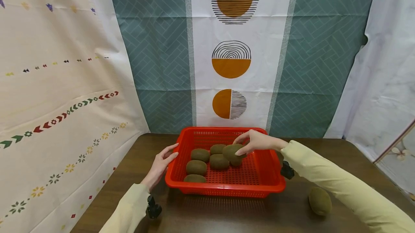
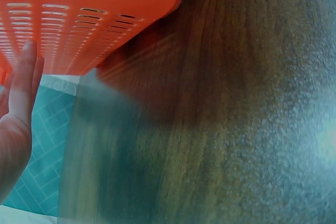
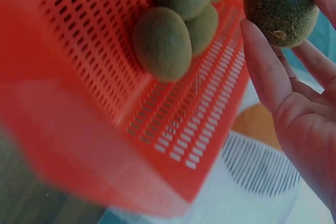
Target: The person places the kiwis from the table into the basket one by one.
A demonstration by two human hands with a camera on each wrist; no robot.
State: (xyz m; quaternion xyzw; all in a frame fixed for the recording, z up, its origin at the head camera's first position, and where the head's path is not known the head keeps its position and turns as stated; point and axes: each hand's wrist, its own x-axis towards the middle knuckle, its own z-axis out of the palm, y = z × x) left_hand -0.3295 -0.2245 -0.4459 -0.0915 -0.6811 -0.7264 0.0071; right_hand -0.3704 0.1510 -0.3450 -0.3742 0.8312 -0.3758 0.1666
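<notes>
A red plastic basket (image 1: 223,186) with slotted walls stands on the table and holds several brown kiwis (image 1: 196,168). My right hand (image 1: 257,141) grips one kiwi (image 3: 278,6) between thumb and fingers, above the other fruit. In the right wrist view the held kiwi is raised clear of the kiwi (image 3: 163,44) in the basket. At the basket's left side, my left hand (image 1: 161,164) touches the rim. Its fingers (image 2: 23,82) look straight along the slotted outer wall in the left wrist view.
A lone kiwi (image 1: 320,201) lies on the dark wooden table (image 1: 207,213) to the right of the basket, near the right sleeve. Behind the table hangs a patterned curtain (image 1: 162,45); a cream cloth (image 1: 58,92) hangs at left.
</notes>
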